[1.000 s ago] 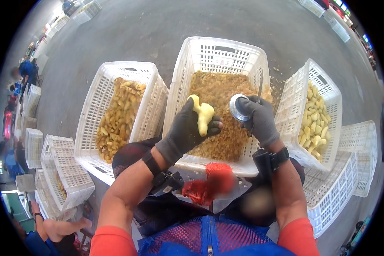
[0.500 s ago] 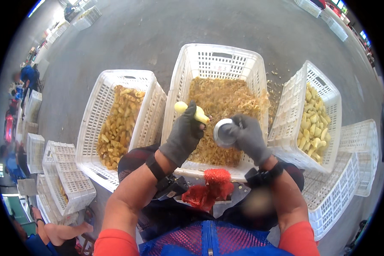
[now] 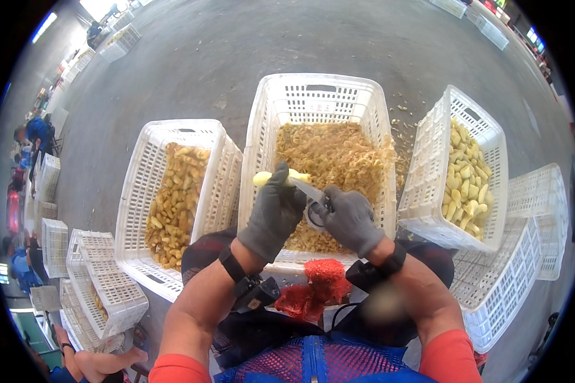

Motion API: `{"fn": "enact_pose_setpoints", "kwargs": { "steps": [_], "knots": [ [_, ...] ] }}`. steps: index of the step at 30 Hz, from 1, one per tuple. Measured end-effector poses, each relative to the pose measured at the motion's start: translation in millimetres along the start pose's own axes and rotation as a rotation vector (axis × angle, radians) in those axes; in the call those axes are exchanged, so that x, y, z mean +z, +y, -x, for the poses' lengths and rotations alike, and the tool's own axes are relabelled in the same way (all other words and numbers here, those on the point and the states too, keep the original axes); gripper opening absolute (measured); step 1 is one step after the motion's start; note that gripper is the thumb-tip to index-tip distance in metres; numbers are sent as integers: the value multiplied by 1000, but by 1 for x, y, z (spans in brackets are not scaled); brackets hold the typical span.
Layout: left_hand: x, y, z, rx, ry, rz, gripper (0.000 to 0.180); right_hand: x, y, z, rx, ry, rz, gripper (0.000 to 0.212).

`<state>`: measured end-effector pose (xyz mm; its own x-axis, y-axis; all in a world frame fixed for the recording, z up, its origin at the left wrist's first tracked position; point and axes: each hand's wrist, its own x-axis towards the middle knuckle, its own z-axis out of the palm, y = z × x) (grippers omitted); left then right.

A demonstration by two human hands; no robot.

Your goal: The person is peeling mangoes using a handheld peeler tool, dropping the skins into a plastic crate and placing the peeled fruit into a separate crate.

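Observation:
My left hand [image 3: 276, 207], in a grey glove, is closed around a pale yellow, club-shaped vegetable piece [image 3: 262, 179]; its kind is not clear. The piece lies nearly level, with its ends showing past the fingers. My right hand [image 3: 351, 218], also gloved, grips a knife [image 3: 308, 189] whose blade reaches the right end of the piece. Below the blade, against the right fingers, is a round metal-rimmed object [image 3: 315, 217], partly covered by the hand. Both hands are above a white plastic crate [image 3: 254, 153] filled with yellowish-brown peelings [image 3: 326, 153].
At left, a white crate [image 3: 129, 191] holds brownish-yellow pieces [image 3: 179, 191]. The right crate [image 3: 421, 185] contains paler, smoother pieces [image 3: 469, 185]. Scraps litter the floor beside the middle crate. A red mesh bundle [image 3: 326, 277] lies at its near edge. Stacked crates [image 3: 108, 281] and a person's legs are far left.
The right hand has moved left and turned, bringing the knife blade into view at the vegetable piece. The round metal object has dropped lower, and the piece has tilted closer to level.

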<state>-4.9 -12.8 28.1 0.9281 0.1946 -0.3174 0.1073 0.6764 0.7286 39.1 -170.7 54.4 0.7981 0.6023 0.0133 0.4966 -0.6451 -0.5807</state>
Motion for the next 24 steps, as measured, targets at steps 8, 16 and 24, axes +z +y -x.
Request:
{"fn": "enact_pose_setpoints", "kwargs": {
  "steps": [8,16,24],
  "knots": [
    [17,21,8,-292,164,387,24,6,3,-8,88,-43,-125,25],
    [19,37,19,-103,46,145,11,-1,14,-13,341,-171,-506,27],
    [3,25,19,28,-62,93,21,-9,1,-3,-39,80,-197,19]
  ]
}}
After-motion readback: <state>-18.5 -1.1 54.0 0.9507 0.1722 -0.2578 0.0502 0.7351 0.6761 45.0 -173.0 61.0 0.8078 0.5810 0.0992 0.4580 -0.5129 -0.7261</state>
